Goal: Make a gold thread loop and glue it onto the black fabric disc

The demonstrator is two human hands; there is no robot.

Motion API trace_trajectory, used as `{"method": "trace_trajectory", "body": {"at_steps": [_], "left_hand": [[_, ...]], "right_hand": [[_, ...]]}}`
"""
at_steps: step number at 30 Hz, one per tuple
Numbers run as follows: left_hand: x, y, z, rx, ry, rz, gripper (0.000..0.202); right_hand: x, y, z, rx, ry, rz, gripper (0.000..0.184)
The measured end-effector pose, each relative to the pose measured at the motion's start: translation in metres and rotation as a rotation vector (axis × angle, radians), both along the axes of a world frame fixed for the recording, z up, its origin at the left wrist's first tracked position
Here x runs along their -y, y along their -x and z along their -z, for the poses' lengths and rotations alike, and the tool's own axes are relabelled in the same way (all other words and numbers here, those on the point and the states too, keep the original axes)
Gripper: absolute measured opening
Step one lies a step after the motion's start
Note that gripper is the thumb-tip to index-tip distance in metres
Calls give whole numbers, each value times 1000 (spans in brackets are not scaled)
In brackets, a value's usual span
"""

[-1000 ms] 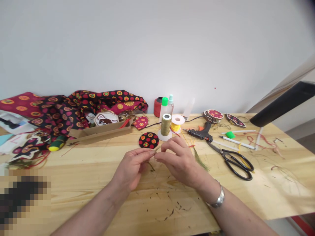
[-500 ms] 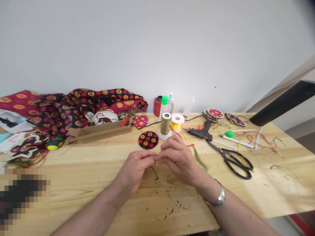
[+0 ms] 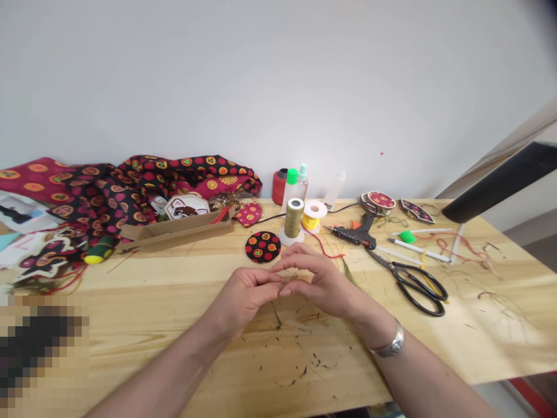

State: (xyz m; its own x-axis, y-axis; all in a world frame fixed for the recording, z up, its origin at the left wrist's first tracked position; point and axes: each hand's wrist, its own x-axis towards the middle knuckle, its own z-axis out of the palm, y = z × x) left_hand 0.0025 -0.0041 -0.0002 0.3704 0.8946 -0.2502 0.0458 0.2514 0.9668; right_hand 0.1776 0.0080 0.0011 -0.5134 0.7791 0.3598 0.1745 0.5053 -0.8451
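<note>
Both hands meet above the middle of the table, fingertips close together. My left hand pinches a thin olive-green thread, whose loose end hangs below the fingers. My right hand, a silver bracelet on its wrist, bends its fingers over the same spot, thumb and fingertips against the thread near the left fingertips. The exact grip is partly hidden. Just beyond lies a round black patterned fabric disc. An olive thread spool stands behind the fingers, with a yellow cord spool beside it.
Right of the hands lie a black glue gun, black-handled scissors and an olive tassel. Patterned cloth and a cardboard tray occupy the back left. Bottles stand by the wall. Dark scraps litter the near tabletop.
My right hand has lowered slightly and its fingers have spread from a tight pinch into an arch. More thread shows between the hands. My left hand stays nearly in place.
</note>
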Motion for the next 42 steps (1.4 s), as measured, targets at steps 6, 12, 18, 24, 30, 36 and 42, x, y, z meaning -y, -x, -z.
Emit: {"method": "trace_trajectory", "body": {"at_steps": [6,12,18,24,30,36,42], "left_hand": [[1,-3,-4,15,15,-28,15],[3,-2,-1,11,-13,-84,16],[4,-3,-2,56,-12,-123,18],[5,-4,-3,-3,-65,-203,15],[8,-1,-4,-195,-231,-268,14],[11,-5,-4,-362,-447,-333,14],[13,-7,1,-465,-863,-373,14]], "right_hand": [[0,1,0,-41,70,32,8],[-1,5,3,-151,130,88,7],[1,12,4,-271,187,165,9],[4,13,4,-238,83,264,8],[8,12,-1,-75,-178,340,7],[12,14,-1,4,-273,395,8],[15,18,-1,2,-172,450,8]]}}
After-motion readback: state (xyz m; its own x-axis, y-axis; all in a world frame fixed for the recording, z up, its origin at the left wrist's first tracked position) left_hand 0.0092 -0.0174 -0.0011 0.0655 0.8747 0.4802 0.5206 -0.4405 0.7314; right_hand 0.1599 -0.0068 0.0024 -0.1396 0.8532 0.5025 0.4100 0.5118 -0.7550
